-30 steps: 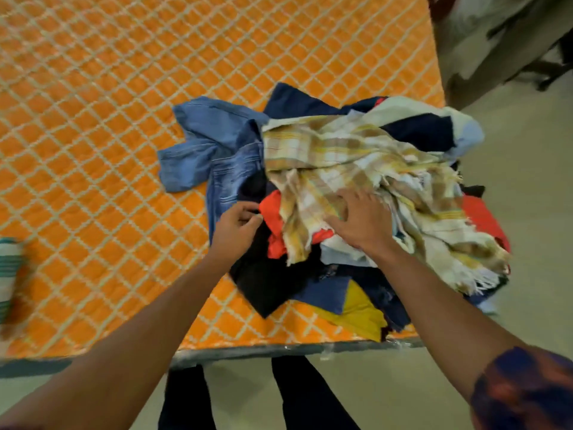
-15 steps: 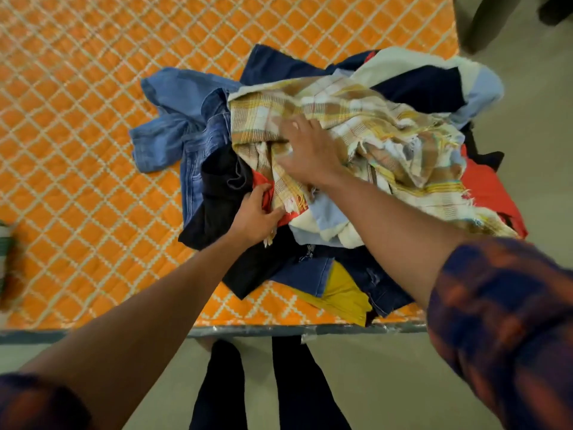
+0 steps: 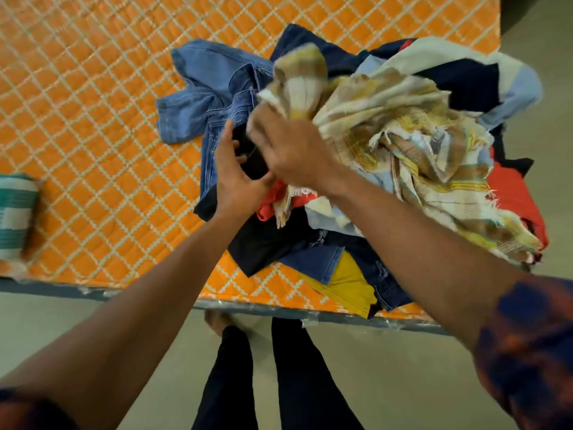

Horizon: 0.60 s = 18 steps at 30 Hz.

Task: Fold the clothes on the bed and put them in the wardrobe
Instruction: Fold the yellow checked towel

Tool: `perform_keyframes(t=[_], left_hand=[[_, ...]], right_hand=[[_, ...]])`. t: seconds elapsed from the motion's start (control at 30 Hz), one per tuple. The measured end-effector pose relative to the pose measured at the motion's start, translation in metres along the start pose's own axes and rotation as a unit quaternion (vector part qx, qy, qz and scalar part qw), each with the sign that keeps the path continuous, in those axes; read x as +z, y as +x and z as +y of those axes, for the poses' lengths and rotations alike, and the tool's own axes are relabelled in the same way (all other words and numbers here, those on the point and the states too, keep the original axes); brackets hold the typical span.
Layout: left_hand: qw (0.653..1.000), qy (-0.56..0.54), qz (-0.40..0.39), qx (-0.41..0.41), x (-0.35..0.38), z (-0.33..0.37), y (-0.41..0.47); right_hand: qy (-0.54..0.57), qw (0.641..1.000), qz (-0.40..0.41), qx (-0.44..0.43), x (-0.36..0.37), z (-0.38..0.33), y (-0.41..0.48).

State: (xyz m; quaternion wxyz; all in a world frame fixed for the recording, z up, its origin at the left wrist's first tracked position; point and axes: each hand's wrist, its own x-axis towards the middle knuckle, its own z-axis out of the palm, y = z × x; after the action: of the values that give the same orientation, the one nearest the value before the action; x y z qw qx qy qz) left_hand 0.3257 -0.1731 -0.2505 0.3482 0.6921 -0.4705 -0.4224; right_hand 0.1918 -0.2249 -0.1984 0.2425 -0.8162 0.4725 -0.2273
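Right hand (image 3: 291, 153) gripping a raised bunch of the plaid cloth (image 3: 387, 119) — left hand (image 3: 238, 181) spread, fingers against a black garment (image 3: 252, 164), blue jeans (image 3: 201, 100) just left, orange bed (image 3: 93, 119) beneath

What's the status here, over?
Right hand grips plaid cloth, bunched. Left hand beside it at black garment, grip unclear. Pile unfolded on bed. Nothing blocking.

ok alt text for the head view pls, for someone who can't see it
A person's right hand grips a bunched end of a cream-and-yellow checked cloth atop a heap of clothes on an orange quilted bed. The left hand is open beside it, over blue jeans and a black garment.
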Motion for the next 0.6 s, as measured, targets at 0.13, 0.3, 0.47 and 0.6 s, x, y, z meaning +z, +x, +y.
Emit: perform_keyframes(t=[0.13,0.3,0.47,0.6], left_hand=[[0.997,0.036,-0.056,0.045,-0.043,-0.017,-0.031],[0.983,0.159,0.01,0.087,-0.116,-0.037,-0.084],[0.989,0.135,0.049,0.035,-0.145,-0.05,-0.123],[0.991,0.101,0.084,0.013,-0.146,-0.054,-0.135]], right_hand=[[0.115,0.99,-0.075,-0.035,0.03,-0.078,-0.036],[0.209,0.965,-0.133,0.083,0.044,-0.083,-0.065],[0.09,0.98,-0.078,0.161,0.072,-0.066,-0.098],[0.037,0.987,-0.106,0.117,0.08,-0.075,-0.1]])
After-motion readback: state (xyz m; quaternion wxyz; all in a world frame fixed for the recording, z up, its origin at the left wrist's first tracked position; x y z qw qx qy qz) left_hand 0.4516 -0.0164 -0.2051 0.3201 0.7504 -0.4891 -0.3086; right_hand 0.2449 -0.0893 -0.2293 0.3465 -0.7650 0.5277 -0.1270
